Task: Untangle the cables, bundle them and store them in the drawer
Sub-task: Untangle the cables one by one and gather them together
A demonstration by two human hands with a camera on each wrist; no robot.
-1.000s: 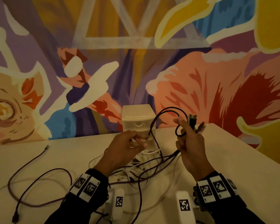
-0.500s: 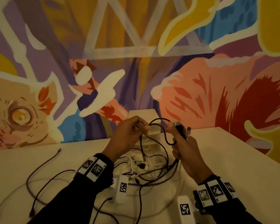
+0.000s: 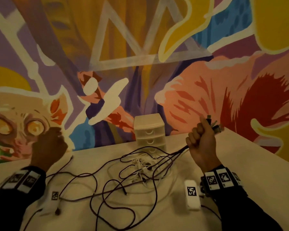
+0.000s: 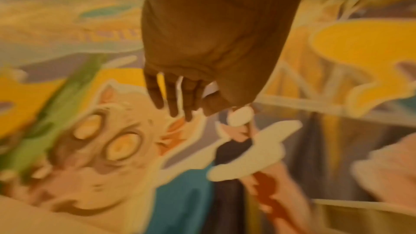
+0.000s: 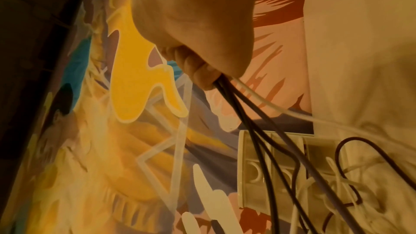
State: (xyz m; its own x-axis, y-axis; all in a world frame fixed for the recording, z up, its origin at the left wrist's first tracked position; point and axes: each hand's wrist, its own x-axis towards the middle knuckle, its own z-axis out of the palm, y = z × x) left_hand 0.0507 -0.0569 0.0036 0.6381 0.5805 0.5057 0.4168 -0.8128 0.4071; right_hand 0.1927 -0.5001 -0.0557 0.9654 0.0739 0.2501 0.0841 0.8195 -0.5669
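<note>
A tangle of dark purple and white cables (image 3: 141,165) lies on the pale table (image 3: 250,165), with long dark loops (image 3: 107,207) trailing toward me. My right hand (image 3: 201,138) is raised at the right and grips several cable ends in a fist. Their plugs (image 3: 213,125) stick out above it. In the right wrist view the dark cables (image 5: 245,118) and a white one run down from the right hand (image 5: 202,76). My left hand (image 3: 47,147) hovers at the left, blurred. Its fingers (image 4: 173,102) hang loose and hold nothing.
A small white drawer unit (image 3: 148,130) with its drawers closed stands at the table's back edge against the painted wall, just behind the tangle; it also shows in the right wrist view (image 5: 254,175). The table's right edge (image 3: 264,150) runs diagonally.
My left hand let go of the cable loop and swung out to the left. My right hand moved right with the cable ends, drawing the strands taut from the tangle.
</note>
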